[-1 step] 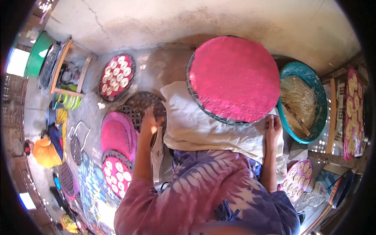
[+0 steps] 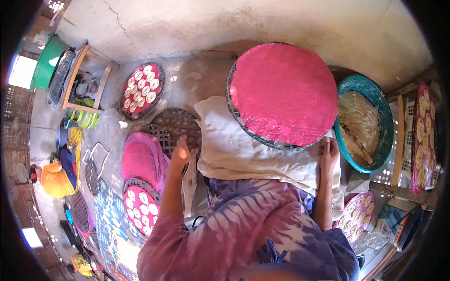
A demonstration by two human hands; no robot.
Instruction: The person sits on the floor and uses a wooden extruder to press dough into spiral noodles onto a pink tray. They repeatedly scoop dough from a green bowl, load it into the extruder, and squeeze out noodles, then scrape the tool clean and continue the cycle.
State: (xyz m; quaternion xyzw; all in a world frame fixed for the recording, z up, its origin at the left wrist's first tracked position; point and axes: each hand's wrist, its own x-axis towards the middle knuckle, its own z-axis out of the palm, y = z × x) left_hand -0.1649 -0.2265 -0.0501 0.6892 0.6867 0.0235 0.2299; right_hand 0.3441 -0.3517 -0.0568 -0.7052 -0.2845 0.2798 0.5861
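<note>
A large round tray covered in smooth pink [image 2: 283,93] rests on a cream cloth [image 2: 234,161] in front of me. My left hand [image 2: 181,153] is over the near part of a dark woven tray [image 2: 176,124] on the left, fingers stretched out and apart with nothing seen in them. My right hand [image 2: 330,150] lies on the cloth by the pink tray's near right rim. Its fingers are curled closed, and what they hold, if anything, is hidden. Right beside it stands a teal basin [image 2: 390,119] with a pale wet mix [image 2: 358,110] and a wooden stick [image 2: 358,146] inside.
Stacked pink round pads [image 2: 143,161] lie left of my left forearm. Trays with pale discs on pink stand at the back left [image 2: 140,91], near left [image 2: 141,210], near right [image 2: 357,213] and far right [image 2: 423,138]. A wooden stool [image 2: 75,77] and a wall [image 2: 197,28] bound the back.
The view has shifted very slightly. My left hand has drawn a little nearer to me over the woven tray. My right hand and the pink tray look unmoved.
</note>
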